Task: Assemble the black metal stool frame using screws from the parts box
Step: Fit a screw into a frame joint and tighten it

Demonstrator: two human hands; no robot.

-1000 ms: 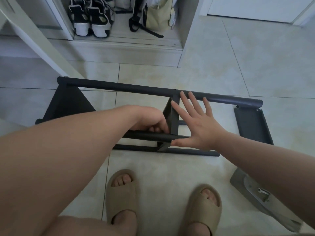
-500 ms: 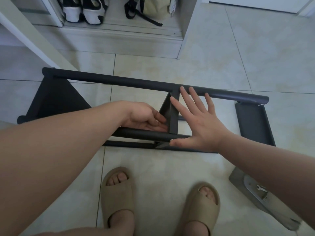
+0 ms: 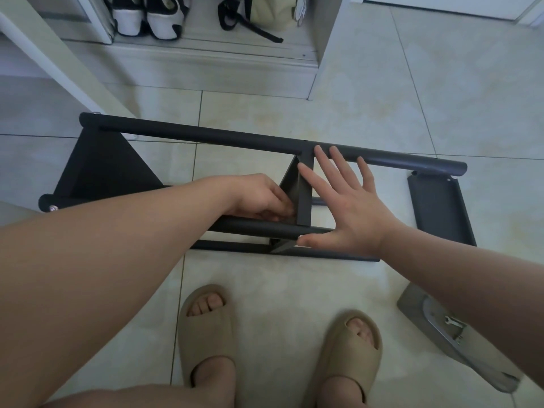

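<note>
Black metal stool frame [image 3: 206,138] on the floor [image 3: 279,290], mid-picture: bracing it with flat, spread right hand [image 3: 347,207], left hand [image 3: 259,198] curled behind centre bracket [image 3: 304,195], contents unclear, likely seating a screw; next, thread it squarely.

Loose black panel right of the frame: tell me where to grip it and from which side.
Take the loose black panel by the raised lip on its right long edge, midway, coming down from the right. It lies flat on the floor, so only the upturned rims likely offer purchase, and that side faces open floor.
</note>
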